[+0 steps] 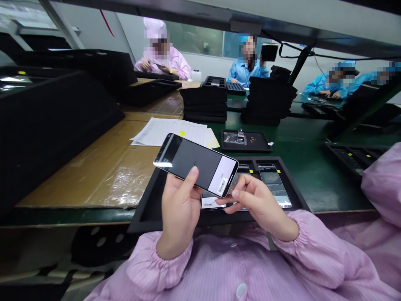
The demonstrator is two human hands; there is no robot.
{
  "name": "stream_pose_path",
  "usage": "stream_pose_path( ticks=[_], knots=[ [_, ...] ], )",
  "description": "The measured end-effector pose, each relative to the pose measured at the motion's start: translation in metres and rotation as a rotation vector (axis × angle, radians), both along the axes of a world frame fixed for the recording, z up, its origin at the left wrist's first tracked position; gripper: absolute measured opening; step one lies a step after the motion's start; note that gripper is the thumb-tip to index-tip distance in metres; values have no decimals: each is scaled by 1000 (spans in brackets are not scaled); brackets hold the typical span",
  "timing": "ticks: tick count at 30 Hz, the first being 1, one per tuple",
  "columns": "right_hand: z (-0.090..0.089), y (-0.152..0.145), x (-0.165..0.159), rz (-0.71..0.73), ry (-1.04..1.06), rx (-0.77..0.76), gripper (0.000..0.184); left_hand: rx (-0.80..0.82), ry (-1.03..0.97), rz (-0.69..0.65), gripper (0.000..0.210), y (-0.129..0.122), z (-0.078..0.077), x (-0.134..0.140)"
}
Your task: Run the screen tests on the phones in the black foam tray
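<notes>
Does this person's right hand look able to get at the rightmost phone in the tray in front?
Probably yes: the right hand seems close to the rightmost phone, which lies mostly uncovered. That hand is busy at a corner of the held phone, though, so would likely need freeing first.

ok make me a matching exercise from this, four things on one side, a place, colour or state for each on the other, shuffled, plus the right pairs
1. raised phone
2. paper sheets
3. small tray
4. large tray

A. has other phones lying in it
B. white, lying flat
C. has a clear bag in it
D. in the left hand

Pairs: 1-D, 2-B, 3-C, 4-A
</notes>
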State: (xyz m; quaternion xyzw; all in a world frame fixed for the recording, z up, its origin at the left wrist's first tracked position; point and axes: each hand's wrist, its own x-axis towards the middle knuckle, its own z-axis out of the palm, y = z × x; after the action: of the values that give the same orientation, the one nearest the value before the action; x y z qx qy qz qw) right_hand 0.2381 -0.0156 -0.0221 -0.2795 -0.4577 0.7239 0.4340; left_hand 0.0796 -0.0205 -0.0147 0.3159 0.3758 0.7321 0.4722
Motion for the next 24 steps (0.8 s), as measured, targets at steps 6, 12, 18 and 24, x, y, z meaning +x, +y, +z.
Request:
stream_pose_path(
  ticks=[6,12,18,24],
  knots=[
    [-8,2,-1,118,-186,86,37,-34,31,-14,35,-5,-4,2],
    [12,95,22,152,-1117,494,11,-246,159,31,50,3,-3,-58],
    [7,227,72,-344,-1500,321,14,-475,488,-61,63,25,-22,-139],
    [-20,250,67,-379,-1517,298,20,-361,1195,130,40,38,-38,-137]
  ],
)
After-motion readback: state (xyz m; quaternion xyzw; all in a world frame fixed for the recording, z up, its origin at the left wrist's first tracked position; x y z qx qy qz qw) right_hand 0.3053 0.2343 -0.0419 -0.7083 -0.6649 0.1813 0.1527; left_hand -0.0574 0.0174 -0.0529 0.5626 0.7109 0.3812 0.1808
